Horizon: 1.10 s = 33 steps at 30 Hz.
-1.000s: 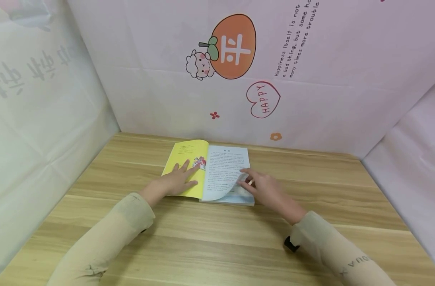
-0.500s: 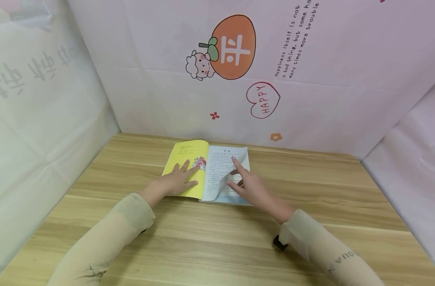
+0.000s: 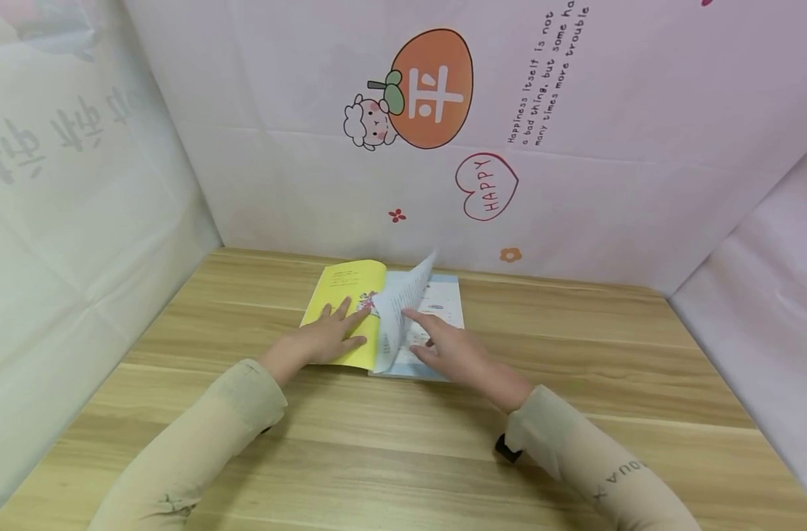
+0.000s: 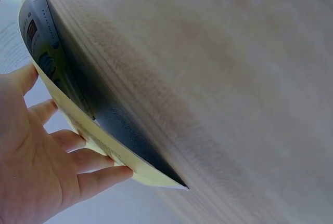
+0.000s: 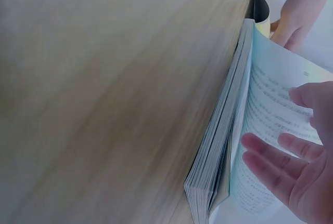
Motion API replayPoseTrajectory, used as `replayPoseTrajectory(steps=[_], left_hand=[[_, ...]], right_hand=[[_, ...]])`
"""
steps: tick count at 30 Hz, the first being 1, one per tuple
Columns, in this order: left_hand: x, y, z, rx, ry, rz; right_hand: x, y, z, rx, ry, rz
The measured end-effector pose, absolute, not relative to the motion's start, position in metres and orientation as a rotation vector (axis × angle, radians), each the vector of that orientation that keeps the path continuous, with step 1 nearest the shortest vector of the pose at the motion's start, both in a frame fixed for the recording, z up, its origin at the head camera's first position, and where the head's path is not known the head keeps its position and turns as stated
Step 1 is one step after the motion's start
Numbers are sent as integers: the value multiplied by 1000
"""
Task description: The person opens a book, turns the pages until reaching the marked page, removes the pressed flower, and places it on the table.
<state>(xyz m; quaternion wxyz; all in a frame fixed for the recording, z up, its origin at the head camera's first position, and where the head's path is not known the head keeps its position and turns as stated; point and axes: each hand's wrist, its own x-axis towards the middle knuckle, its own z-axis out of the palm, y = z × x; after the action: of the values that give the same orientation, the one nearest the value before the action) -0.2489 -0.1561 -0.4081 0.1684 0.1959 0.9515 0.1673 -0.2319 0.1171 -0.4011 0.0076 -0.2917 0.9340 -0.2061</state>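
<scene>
I see the book (image 3: 385, 330) on the tabletop (image 3: 377, 457), beneath my left grip (image 3: 325, 335), fingers spread on its yellow side (image 3: 346, 279); my right grip (image 3: 453, 350), fingers extended, touches the book's raised page (image 3: 409, 291).

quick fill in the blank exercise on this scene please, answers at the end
1. The left hand rests on the part of the open book coloured ____.
2. The raised page stands between the left hand and the ____ hand.
3. The word inside the heart is ____.
4. The open book lies on a table with a ____ grain.

Missing words: yellow; right; HAPPY; wood
</scene>
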Motion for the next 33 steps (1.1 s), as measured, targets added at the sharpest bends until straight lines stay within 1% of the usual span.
replayPoseTrajectory(steps=[5, 15, 21, 25, 29, 33], left_hand=[[-248, -157, -407, 576, 2705, 492], [-248, -160, -406, 631, 2728, 552], [-252, -166, -409, 656, 2718, 771], [-254, -169, -408, 559, 2748, 957], [-255, -171, -405, 402, 2745, 1170], [-255, -170, -401, 305, 2737, 1290]], right_hand=[[-232, 112, -404, -986, 2942, -488], [-232, 106, -403, -955, 2924, -361], [-233, 104, -403, -946, 2910, -323], [-234, 103, -404, -944, 2907, -305], [-234, 102, -404, -933, 2900, -303], [-234, 101, -403, -913, 2896, -295]])
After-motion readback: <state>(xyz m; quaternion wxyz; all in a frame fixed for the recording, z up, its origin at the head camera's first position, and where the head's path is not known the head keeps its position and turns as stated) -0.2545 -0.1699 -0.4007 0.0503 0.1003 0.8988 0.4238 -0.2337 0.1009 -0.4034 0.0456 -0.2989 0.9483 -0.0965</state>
